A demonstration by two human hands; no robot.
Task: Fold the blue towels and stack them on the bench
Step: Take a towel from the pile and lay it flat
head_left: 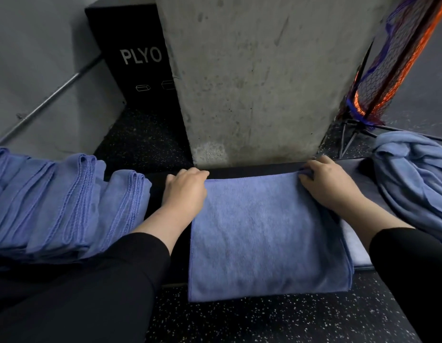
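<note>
Black sleeves (130, 263) are filling the near edge w/ both forearms reaching fwd. Left hand (184, 191) is lying on the far left corner of the flat blue microfibre towel (264, 236), fingers curled over the edge — prob. gripping it, hard to tell. Right hand (326, 184) is pinching the far right corner, fabric bunching under the fingertips. That towel is lying across the dark padded bench (252, 168), near edge hanging over toward the speckled floor. Folded blue towels (66, 201) are stacking at left — a crumpled blue heap (418, 177) is sitting at right.
</note>
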